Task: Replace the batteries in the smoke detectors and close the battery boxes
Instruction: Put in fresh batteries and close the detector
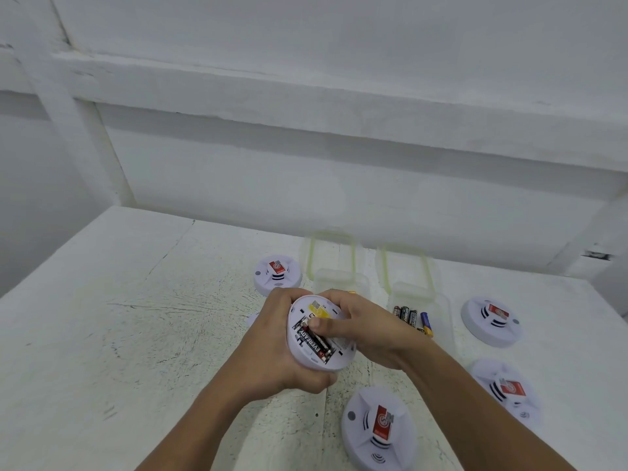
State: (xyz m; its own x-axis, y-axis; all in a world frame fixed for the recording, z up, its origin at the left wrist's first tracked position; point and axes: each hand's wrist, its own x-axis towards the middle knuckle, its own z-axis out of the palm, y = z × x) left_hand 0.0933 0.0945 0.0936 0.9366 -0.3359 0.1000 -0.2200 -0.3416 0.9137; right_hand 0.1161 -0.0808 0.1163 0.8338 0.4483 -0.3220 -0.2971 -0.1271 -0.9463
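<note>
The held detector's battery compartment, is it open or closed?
Open. On the held smoke detector, the battery compartment has no cover; a black battery lies exposed inside.

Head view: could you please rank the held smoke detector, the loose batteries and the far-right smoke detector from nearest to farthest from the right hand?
1. Held smoke detector: the right hand touches it.
2. Loose batteries: just right, in the clear box.
3. Far-right smoke detector: beyond the batteries.

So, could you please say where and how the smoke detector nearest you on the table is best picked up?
Likely by the round rim of the nearest smoke detector, from above, thumb and fingers on opposite edges: it lies flat, face up on the table, and its raised centre gives less hold.
</note>
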